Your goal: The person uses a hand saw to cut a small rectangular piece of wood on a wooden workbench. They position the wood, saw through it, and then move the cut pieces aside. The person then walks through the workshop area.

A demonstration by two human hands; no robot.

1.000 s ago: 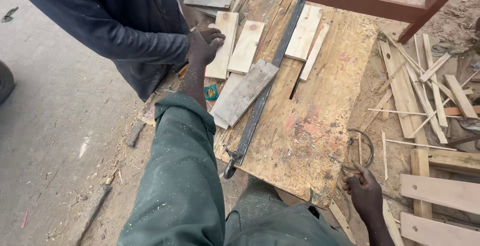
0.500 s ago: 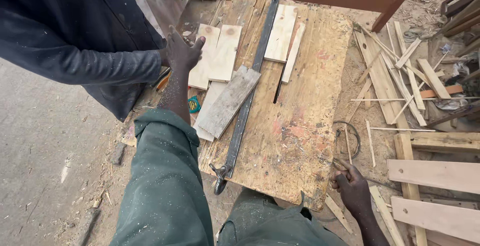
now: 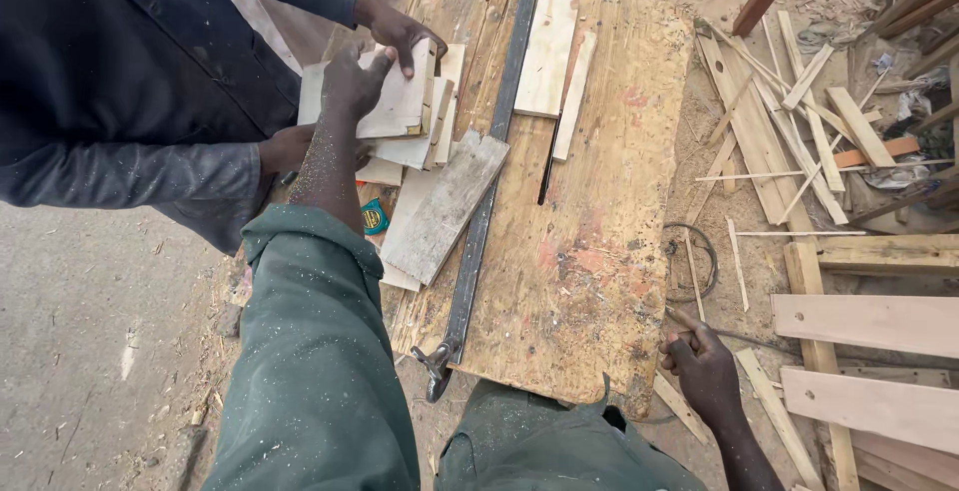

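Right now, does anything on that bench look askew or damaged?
Yes. The grey weathered board lies diagonally, overhanging the worktop's left edge against the long bar clamp, and its upper end looks chipped. Offcuts lie scattered on the ground at right.

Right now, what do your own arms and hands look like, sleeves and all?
Both hands are bare, no gloves. The left hand comes out of a long green sleeve, loose and creased, dusted all over with pale sawdust specks that also cling to the forearm. The right hand shows a bare wrist and forearm with no sleeve in view. No watch, rings or markings are visible.
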